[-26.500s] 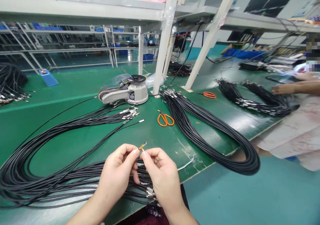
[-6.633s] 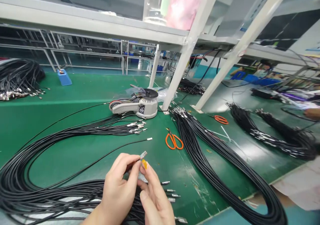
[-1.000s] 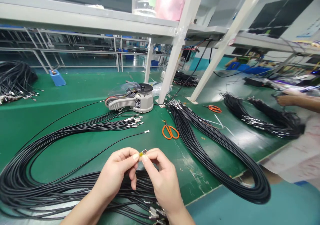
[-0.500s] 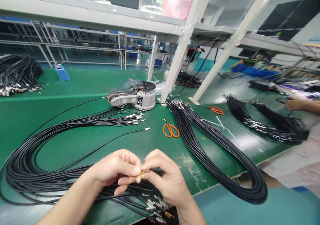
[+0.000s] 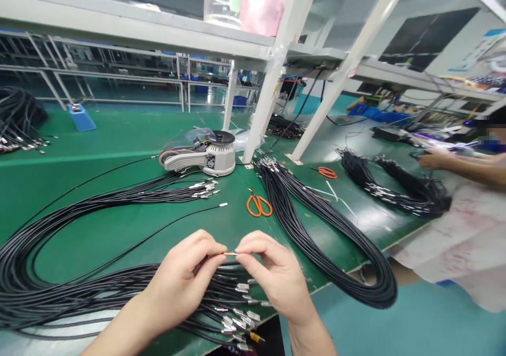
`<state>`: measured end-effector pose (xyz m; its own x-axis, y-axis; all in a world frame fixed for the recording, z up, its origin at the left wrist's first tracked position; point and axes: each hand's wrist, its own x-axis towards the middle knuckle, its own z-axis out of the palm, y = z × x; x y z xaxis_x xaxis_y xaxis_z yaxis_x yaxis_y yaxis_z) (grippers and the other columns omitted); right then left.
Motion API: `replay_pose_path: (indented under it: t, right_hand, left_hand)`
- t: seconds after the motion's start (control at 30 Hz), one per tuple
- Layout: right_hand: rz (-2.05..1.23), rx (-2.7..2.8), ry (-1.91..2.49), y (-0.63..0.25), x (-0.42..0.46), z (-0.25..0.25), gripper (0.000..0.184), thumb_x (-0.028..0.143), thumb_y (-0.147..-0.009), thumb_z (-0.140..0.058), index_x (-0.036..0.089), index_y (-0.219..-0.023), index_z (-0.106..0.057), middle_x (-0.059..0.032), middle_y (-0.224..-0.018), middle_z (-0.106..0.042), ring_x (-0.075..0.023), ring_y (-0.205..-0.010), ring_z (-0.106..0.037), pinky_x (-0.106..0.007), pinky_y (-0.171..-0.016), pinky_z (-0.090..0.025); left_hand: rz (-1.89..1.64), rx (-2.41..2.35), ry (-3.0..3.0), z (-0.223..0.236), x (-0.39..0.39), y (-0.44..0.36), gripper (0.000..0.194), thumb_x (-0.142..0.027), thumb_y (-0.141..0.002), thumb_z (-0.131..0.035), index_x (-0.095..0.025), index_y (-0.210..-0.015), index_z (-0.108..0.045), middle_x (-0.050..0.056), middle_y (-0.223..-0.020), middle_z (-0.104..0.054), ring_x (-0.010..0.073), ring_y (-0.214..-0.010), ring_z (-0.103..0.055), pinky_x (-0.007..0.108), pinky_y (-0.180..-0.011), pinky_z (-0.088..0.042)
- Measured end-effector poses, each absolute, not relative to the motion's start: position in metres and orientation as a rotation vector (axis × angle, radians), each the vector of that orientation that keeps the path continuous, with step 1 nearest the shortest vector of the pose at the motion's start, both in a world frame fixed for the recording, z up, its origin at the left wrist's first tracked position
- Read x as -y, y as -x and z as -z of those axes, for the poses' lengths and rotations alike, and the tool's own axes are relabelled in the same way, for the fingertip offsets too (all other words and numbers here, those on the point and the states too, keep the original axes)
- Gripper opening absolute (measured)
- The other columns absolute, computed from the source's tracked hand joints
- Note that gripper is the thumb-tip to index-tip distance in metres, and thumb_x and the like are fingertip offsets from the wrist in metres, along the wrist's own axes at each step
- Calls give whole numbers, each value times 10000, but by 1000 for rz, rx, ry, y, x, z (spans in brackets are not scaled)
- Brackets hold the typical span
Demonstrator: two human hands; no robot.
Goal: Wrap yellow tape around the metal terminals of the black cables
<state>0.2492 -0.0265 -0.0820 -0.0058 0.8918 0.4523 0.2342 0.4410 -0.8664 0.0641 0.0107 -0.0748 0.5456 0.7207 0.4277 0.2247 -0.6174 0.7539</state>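
My left hand (image 5: 184,277) and my right hand (image 5: 272,271) meet fingertip to fingertip over the near bench edge. Pinched between them is a small thin piece (image 5: 231,253), yellow-orange on the left and silvery on the right; its kind is too small to make out. Below and left of my hands, a bundle of black cables (image 5: 75,208) loops over the bench, with silver connectors (image 5: 237,319) at its near ends. One connector end (image 5: 256,337) is yellow. Beyond my fingers lies a pair of orange-handled scissors (image 5: 259,206).
A grey tape dispenser (image 5: 219,158) stands behind the cables on the green bench (image 5: 130,240). Another black cable bundle (image 5: 324,229) hangs over the edge at right. White shelf posts (image 5: 264,87) rise behind. At far right, a co-worker's hand (image 5: 430,158) handles something blurred.
My fingertips have risen slightly and drawn a little apart, showing more of the small piece. My left fingers have curled in. The view has swung right; the co-worker's arm appears farther left.
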Motion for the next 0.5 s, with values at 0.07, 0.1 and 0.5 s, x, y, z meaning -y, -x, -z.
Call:
replay_pose_path:
  t: [0.07,0.1,0.5]
  right_hand:
    - [-633,1568,1004,-249,28,82,134,98,-800,-649,224,-837,-676,-16,-791,-647,-157,-746,-617,-279,-693,-495]
    - [-613,1582,986,-249,28,82,159,80,-800,-642,228,-851,-671,-15,-801,-650,-155,-750,-620,-277,-692,-497]
    - [-530,1609,985,-245,23,91,151,71,-796,-625,219,-827,-626,-14,-790,-655,-143,-730,-636,-248,-669,-521]
  left_hand:
    - [-1043,-712,-2195,79,-11,-63,140,-129,-888,-499,-206,-971,-583,0,-808,-563,99,-735,-529,211,-653,-426]
    - [-1059,-699,-2218,80,-11,-62,164,-116,-883,-508,-207,-1005,-569,0,-812,-561,99,-740,-524,209,-656,-428]
    - [-1281,-601,-2472,88,-13,-70,275,-5,-837,-485,-128,-1060,-588,62,-773,-574,144,-702,-487,269,-609,-419]
